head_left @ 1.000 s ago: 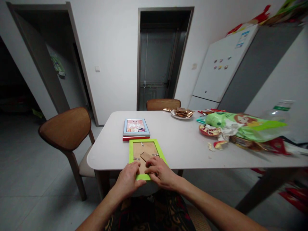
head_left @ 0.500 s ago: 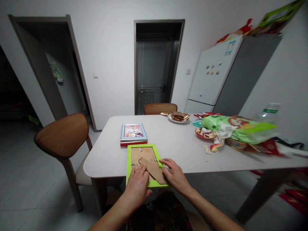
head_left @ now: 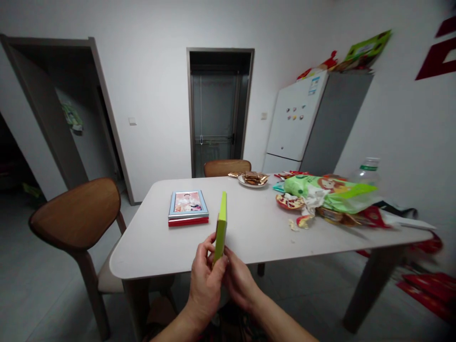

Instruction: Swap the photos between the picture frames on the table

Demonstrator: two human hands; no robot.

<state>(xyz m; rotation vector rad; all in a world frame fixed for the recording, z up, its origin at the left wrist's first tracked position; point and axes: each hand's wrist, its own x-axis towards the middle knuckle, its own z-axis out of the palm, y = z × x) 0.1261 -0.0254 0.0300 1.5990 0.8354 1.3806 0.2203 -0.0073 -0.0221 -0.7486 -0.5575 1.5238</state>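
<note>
A lime-green picture frame (head_left: pixel 221 229) stands on edge between my hands at the near side of the table, its narrow side turned toward me. My left hand (head_left: pixel 206 273) grips its lower part from the left, thumb against the near edge. From the right, my right hand (head_left: pixel 239 278) is closed about the bottom of the frame, its fingers partly hidden. The front and back of the frame are barely visible at this angle. Beyond it to the left, a light-blue picture frame (head_left: pixel 171 209) with a photo lies on top of a red frame (head_left: pixel 188 222).
The white table (head_left: pixel 142 237) has rounded corners. On its right lie a green plastic bag (head_left: pixel 320 190), an opened pomegranate (head_left: pixel 290 202) with peel scraps, and a clear bottle (head_left: pixel 368 173). Wrapped snacks fill a plate (head_left: pixel 245 183) at the back. A wooden chair (head_left: pixel 78 213) stands left.
The green frame, earlier lying back-up with its wooden stand showing under my hands, is now lifted and turned on edge. Both hands have closed on it, and the view has shifted slightly.
</note>
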